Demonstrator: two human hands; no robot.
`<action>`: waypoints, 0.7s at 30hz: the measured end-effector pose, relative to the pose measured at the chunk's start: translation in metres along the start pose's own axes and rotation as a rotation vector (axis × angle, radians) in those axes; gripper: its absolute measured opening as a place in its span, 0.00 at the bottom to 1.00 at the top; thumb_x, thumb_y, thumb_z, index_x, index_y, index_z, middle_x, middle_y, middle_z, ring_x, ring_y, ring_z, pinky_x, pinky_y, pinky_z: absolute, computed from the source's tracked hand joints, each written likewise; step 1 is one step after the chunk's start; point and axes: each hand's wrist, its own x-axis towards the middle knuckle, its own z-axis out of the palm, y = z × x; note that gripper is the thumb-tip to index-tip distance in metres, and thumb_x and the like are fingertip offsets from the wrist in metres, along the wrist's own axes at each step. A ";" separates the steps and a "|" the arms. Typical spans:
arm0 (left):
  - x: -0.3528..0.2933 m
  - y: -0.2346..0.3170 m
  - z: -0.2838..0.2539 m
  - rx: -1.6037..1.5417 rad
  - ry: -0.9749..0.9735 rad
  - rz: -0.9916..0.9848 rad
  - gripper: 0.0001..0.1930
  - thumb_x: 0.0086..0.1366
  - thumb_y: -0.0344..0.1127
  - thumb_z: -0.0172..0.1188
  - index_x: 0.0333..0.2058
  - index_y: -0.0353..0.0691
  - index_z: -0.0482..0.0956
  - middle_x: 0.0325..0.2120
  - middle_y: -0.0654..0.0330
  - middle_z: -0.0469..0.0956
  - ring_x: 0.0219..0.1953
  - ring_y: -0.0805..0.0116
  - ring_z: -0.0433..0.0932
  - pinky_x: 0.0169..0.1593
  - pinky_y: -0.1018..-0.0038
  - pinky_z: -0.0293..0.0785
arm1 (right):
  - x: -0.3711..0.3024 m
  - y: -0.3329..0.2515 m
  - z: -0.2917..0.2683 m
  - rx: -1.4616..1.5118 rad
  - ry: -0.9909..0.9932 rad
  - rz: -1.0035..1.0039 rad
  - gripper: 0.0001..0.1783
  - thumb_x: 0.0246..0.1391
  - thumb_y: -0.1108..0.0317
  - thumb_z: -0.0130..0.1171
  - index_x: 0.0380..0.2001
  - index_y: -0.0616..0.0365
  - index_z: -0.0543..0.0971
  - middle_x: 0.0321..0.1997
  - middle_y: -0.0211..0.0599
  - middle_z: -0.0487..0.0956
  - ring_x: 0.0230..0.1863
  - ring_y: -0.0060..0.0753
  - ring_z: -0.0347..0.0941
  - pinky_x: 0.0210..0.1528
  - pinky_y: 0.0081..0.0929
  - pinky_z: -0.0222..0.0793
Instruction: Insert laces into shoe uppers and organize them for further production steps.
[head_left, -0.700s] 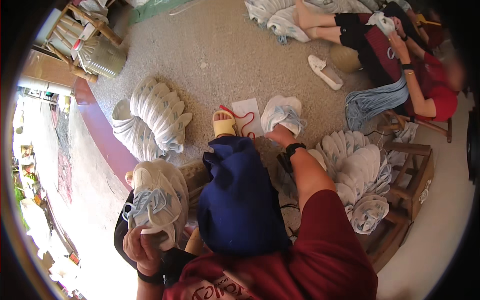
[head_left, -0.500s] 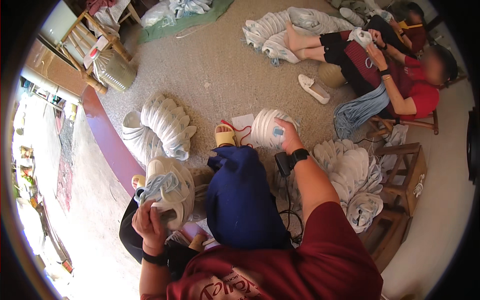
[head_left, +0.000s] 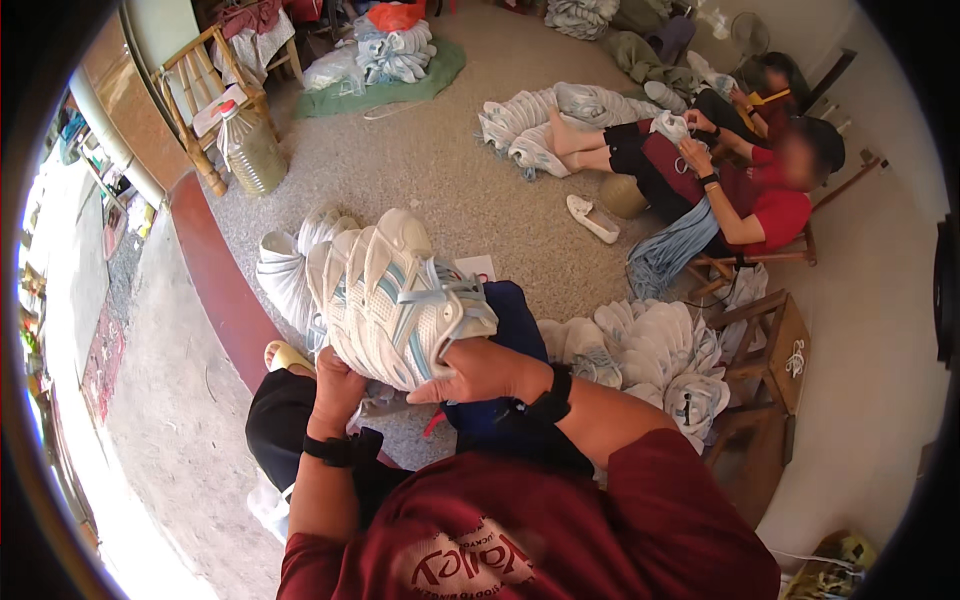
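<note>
A row of nested white and pale-blue shoe uppers (head_left: 375, 305) is held up over my lap, above the dark blue cloth (head_left: 515, 315) on my right leg. The nearest upper has grey-blue laces at its throat. My right hand (head_left: 485, 372) grips the near right end, its thumb beneath and its fingers partly hidden inside the opening. My left hand (head_left: 340, 385) is closed at the lower left edge of the row, its fingertips partly covered. Behind the row, another stack of white uppers (head_left: 283, 275) stands on the floor.
More uppers (head_left: 665, 345) are heaped at my right beside a wooden stool (head_left: 785, 350). Farther right, a seated co-worker (head_left: 780, 205) handles a white upper, with blue laces (head_left: 670, 245) hanging alongside. A large plastic jug (head_left: 252, 150) stands by a bamboo chair (head_left: 205, 85) at the far left.
My right hand has come back and left from beyond my knee to the row over my lap. The row my left hand holds is now raised and longer. The view has tilted up.
</note>
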 end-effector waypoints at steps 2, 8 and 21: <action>-0.001 -0.005 -0.004 -0.041 -0.039 -0.009 0.11 0.52 0.21 0.56 0.35 0.35 0.80 0.33 0.60 0.81 0.37 0.75 0.77 0.41 0.76 0.71 | 0.016 -0.003 -0.015 0.118 -0.198 0.111 0.34 0.44 0.47 0.63 0.49 0.61 0.71 0.50 0.49 0.72 0.54 0.46 0.66 0.57 0.32 0.58; -0.011 -0.025 -0.015 -0.247 -0.022 -0.024 0.14 0.52 0.21 0.59 0.39 0.36 0.79 0.38 0.62 0.79 0.41 0.75 0.75 0.46 0.75 0.69 | 0.037 -0.022 -0.030 0.082 -0.665 0.316 0.39 0.40 0.40 0.62 0.47 0.60 0.72 0.45 0.47 0.76 0.50 0.45 0.70 0.52 0.30 0.62; -0.015 -0.027 -0.002 -0.244 -0.095 0.073 0.25 0.48 0.24 0.65 0.48 0.40 0.74 0.47 0.59 0.75 0.51 0.66 0.71 0.56 0.70 0.62 | 0.050 0.011 -0.019 0.329 -0.681 0.398 0.42 0.35 0.54 0.69 0.54 0.60 0.67 0.55 0.42 0.69 0.56 0.38 0.62 0.61 0.28 0.53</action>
